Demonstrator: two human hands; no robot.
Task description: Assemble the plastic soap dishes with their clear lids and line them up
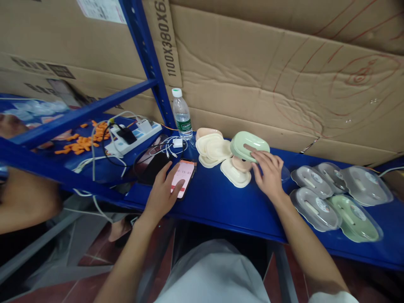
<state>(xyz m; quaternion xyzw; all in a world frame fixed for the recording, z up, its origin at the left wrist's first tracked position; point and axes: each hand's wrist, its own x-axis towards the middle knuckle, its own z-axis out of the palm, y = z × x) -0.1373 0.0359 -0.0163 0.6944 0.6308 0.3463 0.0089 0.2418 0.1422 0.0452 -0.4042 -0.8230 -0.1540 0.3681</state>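
My left hand (162, 191) lies over the left side of a smartphone (182, 176), its fingers spread and the thumb across the lit screen. The phone rests flat on the blue shelf. At the right end of a light green oval plastic case (244, 142), my right hand (268, 170) has its fingers on top and the thumb lower down. The case sits over a pile of cream and peach oval pieces. Cream pieces (213, 148) are stacked to its left, and another cream piece (236, 174) lies in front.
Several grey oval cases (311, 181) and a green one (355, 219) in clear packaging lie at the right. A water bottle (182, 118) stands behind the phone. Left are cables, a power strip (135, 136), orange pieces (82, 143), a blue frame bar and another person's arm (25, 198).
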